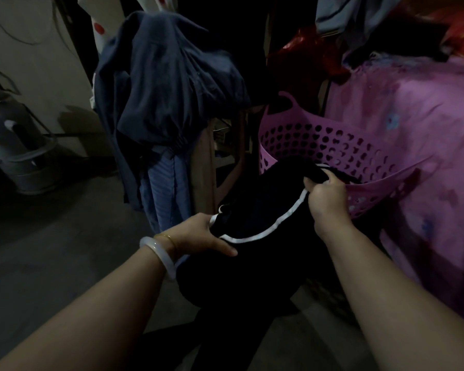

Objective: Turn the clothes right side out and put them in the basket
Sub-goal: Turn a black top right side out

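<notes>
Fingers of our left hand (198, 234) were curled round one end of a black garment (255, 236), the thumb stretched flat along its top beside the white trim (268, 228), the other fingers tucked under the cloth. Our left forearm reached in from the lower left, with a pale jade-like bangle (158, 257) and a thin gold bangle (169, 241) on the wrist.

Fingers of our right hand (326, 195) were bunched tight on the far end of the same trimmed edge, pinching a fold of the dark fabric above the knuckles. Our right forearm came in from the lower right, wrist bent slightly inward.

Between our two sets of fingers the trim ran in a loose curve, and the rest of the garment hung below them. Just beyond our right fingers stood the pink laundry basket (319, 140), its wall pierced with heart-shaped holes; part of the garment lay over its near rim. Past our left fingers hung a heap of dark blue clothes (166, 84). Right of our right fingers lay a pink floral sheet (413, 116).
</notes>
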### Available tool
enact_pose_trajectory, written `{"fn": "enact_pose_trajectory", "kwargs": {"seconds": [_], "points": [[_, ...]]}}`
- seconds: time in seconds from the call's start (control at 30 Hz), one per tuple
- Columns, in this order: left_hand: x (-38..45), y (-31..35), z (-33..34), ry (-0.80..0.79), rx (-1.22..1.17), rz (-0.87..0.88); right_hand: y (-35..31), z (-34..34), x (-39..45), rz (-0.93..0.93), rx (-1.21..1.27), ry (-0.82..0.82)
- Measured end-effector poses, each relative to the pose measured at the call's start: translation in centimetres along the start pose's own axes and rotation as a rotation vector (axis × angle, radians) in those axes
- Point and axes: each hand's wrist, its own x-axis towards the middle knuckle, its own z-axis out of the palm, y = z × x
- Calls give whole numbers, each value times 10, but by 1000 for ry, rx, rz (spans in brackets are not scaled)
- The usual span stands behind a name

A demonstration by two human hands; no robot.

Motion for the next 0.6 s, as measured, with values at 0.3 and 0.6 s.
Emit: {"fn": "enact_pose_trajectory", "kwargs": {"seconds": [0.3, 0.6], "points": [[7, 12, 17, 162, -393, -24, -12, 16, -15, 408, 294, -62], [9, -16, 0, 612, 70, -299, -17, 0, -2, 398, 466, 80]]}}
